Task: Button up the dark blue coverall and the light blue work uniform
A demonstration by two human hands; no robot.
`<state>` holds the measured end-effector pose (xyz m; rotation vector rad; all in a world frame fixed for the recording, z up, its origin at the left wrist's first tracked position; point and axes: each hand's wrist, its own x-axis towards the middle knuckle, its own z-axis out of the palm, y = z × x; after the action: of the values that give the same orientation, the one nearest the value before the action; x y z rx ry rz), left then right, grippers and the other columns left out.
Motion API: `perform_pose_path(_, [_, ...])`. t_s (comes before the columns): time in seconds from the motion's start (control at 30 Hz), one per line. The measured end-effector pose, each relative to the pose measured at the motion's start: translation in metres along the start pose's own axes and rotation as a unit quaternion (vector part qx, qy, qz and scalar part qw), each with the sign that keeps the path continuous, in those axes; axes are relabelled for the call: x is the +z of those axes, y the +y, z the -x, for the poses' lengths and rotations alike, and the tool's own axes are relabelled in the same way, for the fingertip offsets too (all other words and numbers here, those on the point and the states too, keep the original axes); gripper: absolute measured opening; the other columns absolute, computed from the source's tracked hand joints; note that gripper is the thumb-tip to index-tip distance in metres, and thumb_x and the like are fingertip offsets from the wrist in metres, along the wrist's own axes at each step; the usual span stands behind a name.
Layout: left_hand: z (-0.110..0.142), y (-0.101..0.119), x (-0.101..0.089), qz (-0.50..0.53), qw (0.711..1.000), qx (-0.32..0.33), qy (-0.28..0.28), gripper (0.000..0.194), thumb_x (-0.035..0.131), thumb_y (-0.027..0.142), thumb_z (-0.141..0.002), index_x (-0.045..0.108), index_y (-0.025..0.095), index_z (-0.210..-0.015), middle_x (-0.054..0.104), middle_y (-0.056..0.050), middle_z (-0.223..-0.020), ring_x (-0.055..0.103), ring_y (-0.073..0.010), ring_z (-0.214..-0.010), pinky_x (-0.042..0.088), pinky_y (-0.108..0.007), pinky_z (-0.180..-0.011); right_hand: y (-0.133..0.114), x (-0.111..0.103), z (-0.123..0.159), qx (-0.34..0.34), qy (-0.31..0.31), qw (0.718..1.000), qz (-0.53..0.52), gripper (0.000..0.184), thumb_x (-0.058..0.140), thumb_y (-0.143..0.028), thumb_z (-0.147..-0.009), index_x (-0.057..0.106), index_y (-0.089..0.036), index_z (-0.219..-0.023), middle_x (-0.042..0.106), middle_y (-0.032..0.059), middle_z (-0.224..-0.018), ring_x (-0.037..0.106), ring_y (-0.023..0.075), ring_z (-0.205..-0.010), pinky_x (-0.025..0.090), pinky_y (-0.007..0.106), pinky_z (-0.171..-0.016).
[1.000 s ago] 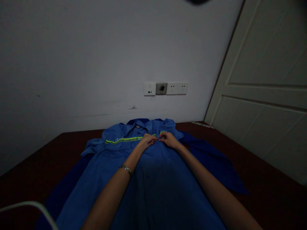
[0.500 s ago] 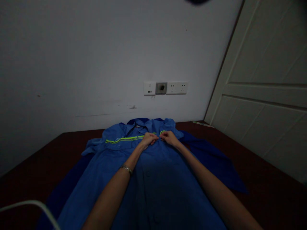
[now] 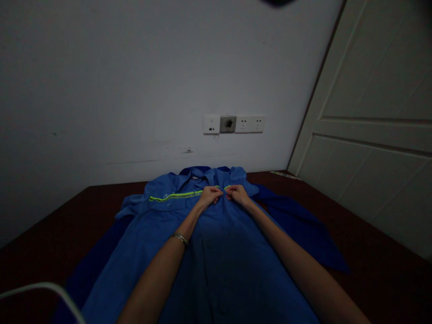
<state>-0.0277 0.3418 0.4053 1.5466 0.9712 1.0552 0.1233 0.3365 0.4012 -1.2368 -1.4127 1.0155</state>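
Note:
A blue work jacket (image 3: 168, 252) lies spread front side up, its collar toward the wall and a yellow-green reflective stripe across the chest. My left hand (image 3: 211, 196) is closed in a pinch on the jacket's cloth near the stripe, just right of the front placket. Close beside it, my right hand (image 3: 236, 194) also pinches the cloth. A small gap separates the fingertips of both hands. The exact bit of fabric between the fingers is too small and dark to make out. One dark blue sleeve (image 3: 300, 225) stretches out to the right.
The jacket rests on a dark red-brown wooden surface (image 3: 364, 243). Behind it rises a white wall with a row of sockets (image 3: 249, 124). A pale panelled door (image 3: 378, 112) stands at right. A white cable (image 3: 43, 285) curves in at the lower left.
Both hands keep their pinch on the jacket in nearly the same place. The view has shifted very slightly.

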Motion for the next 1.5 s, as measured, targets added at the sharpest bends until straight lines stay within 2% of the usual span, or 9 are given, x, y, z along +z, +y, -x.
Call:
perform_pose_path(0.33, [-0.001,-0.004,-0.001,0.009,0.999,-0.036,-0.010,0.018,0.065,0.028,-0.063,0.062,0.010,-0.065,0.046,0.005,-0.041,0.036,-0.0038,-0.033,0.026,-0.018,-0.037,-0.003,-0.014,0.002,0.003,-0.027,1.000,0.014,0.011,0.066,-0.022,-0.063,0.062,-0.013,-0.067,0.061,0.0011,-0.053,0.056,0.0113,-0.047,0.048,0.023,-0.048])
perform_pose_path(0.53, [-0.006,0.044,-0.027,-0.202,0.978,-0.045,0.025,0.022,0.057,0.028,-0.071,0.064,0.009,-0.061,0.046,0.003,-0.037,0.038,-0.0063,-0.033,0.027,-0.019,-0.038,-0.027,-0.042,0.000,-0.133,0.074,0.962,0.226,0.021,0.058,-0.023,-0.071,0.064,-0.014,-0.088,0.066,0.0064,-0.085,0.061,0.0154,-0.071,0.048,0.028,-0.069])
perform_pose_path(0.73, [-0.008,0.080,-0.120,-0.393,0.906,0.025,0.155,0.022,0.055,0.027,-0.071,0.069,0.011,-0.077,0.066,-0.005,-0.070,0.059,-0.0159,-0.067,0.040,-0.020,-0.059,-0.039,-0.082,-0.027,-0.155,0.142,0.914,0.348,0.030,0.050,-0.023,-0.077,0.061,-0.010,-0.102,0.063,0.0130,-0.100,0.059,0.0195,-0.088,0.044,0.030,-0.081])
perform_pose_path(0.83, [0.002,0.068,-0.187,-0.504,0.840,-0.020,0.201,0.027,0.055,0.030,-0.071,0.066,0.011,-0.086,0.066,-0.012,-0.092,0.059,-0.0222,-0.088,0.042,-0.023,-0.072,-0.035,-0.092,-0.048,-0.145,0.128,0.893,0.406,0.040,0.050,-0.031,-0.080,0.054,-0.008,-0.113,0.056,0.0175,-0.115,0.052,0.0237,-0.106,0.038,0.033,-0.091])
perform_pose_path(0.93, [0.023,0.045,-0.248,-0.545,0.807,-0.103,0.202,0.036,0.060,0.038,-0.067,0.062,0.010,-0.091,0.063,-0.016,-0.102,0.056,-0.0280,-0.099,0.041,-0.027,-0.076,-0.027,-0.094,-0.067,-0.101,0.077,0.896,0.427,0.056,0.045,-0.042,-0.082,0.045,-0.005,-0.123,0.049,0.0202,-0.124,0.046,0.0260,-0.114,0.034,0.034,-0.095])
perform_pose_path(1.13, [0.057,0.014,-0.308,-0.426,0.875,-0.152,0.174,0.056,0.069,0.050,-0.052,0.060,0.011,-0.092,0.059,-0.017,-0.112,0.052,-0.0292,-0.107,0.043,-0.027,-0.078,-0.010,-0.091,-0.096,-0.057,-0.024,0.890,0.451,0.059,0.047,-0.043,-0.081,0.042,-0.007,-0.127,0.048,0.0188,-0.126,0.049,0.0253,-0.112,0.037,0.033,-0.093])
perform_pose_path(1.3, [0.058,0.014,-0.309,-0.305,0.934,-0.154,0.103,0.054,0.068,0.054,-0.050,0.064,0.012,-0.084,0.066,-0.011,-0.095,0.060,-0.0254,-0.090,0.046,-0.026,-0.068,-0.009,-0.087,-0.112,-0.094,-0.045,0.848,0.519,0.051,0.047,-0.038,-0.081,0.048,-0.008,-0.122,0.055,0.0192,-0.116,0.050,0.0241,-0.108,0.037,0.032,-0.091])
perform_pose_path(1.4, [0.056,0.018,-0.302,-0.287,0.938,-0.186,0.065,0.045,0.067,0.053,-0.053,0.065,0.013,-0.072,0.067,-0.005,-0.071,0.062,-0.0212,-0.070,0.045,-0.025,-0.057,-0.016,-0.091,-0.115,-0.122,-0.067,0.808,0.573,0.035,0.052,-0.034,-0.077,0.065,-0.008,-0.096,0.059,0.0197,-0.102,0.052,0.0250,-0.101,0.038,0.031,-0.088])
perform_pose_path(1.5, [0.053,0.027,-0.297,-0.271,0.936,-0.200,0.100,0.039,0.070,0.048,-0.050,0.062,0.013,-0.064,0.063,-0.002,-0.057,0.058,-0.0176,-0.056,0.042,-0.023,-0.050,-0.027,-0.105,-0.115,-0.158,-0.070,0.814,0.555,0.027,0.053,-0.033,-0.075,0.067,-0.010,-0.075,0.061,0.0164,-0.095,0.057,0.0213,-0.087,0.040,0.027,-0.081])
